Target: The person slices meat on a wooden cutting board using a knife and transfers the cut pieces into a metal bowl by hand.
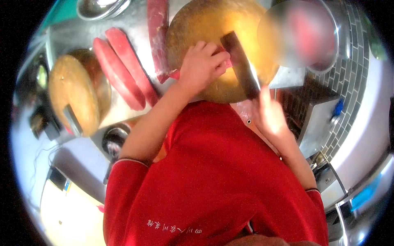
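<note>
Strip of raw red meat [229, 63] on round yellow-brown chopping board [217, 22] | left hand [201, 65] curled over it, seemingly steadying | right hand [269, 115] gripping broad dark-bladed cleaver [240, 63], blade just beside left fingers, perhaps for guidance

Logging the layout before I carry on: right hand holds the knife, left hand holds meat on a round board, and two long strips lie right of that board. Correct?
No: the two long strips lie left of the round board, as the head view shows. The rest stands: the right hand holds the knife, the left hand holds meat on that board.
</note>
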The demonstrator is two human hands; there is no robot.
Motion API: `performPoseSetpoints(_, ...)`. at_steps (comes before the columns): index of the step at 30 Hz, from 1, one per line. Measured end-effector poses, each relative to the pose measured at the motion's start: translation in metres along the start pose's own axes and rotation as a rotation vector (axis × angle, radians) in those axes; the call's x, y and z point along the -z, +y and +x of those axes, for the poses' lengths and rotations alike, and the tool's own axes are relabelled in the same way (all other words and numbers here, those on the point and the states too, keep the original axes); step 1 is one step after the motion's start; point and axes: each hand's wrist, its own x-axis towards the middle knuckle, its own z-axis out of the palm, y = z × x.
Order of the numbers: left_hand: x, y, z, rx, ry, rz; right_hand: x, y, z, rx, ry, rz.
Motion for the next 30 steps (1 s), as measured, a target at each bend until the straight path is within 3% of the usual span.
performPoseSetpoints(5, 0.001, -0.002, 0.001, 0.009, 0.016, 0.015, -0.030, 0.002, 0.067, 0.096, 0.123, 0.093)
performPoseSetpoints(11, 0.004, 0.005, -0.005, -0.010, 0.003, 0.006, 0.010, -0.014, 0.013, 0.131, 0.073, 0.013)
performPoseSetpoints(14, 0.000, -0.001, 0.002, -0.047, 0.039, -0.008, 0.021, -0.013, -0.023, 0.013, -0.031, -0.034)
performPoseSetpoints(17, 0.003, 0.001, 0.000, -0.048, 0.058, -0.042, 0.010, -0.003, -0.019, 0.034, 0.004, 0.061)
performPoseSetpoints(23, 0.008, -0.002, 0.005, -0.011, 0.019, 0.010, -0.027, 0.004, 0.071, 0.202, 0.160, 0.132)
performPoseSetpoints(30, 0.000, 0.003, -0.009, -0.034, 0.055, -0.043, 0.002, -0.008, -0.003, 0.080, 0.053, 0.091)
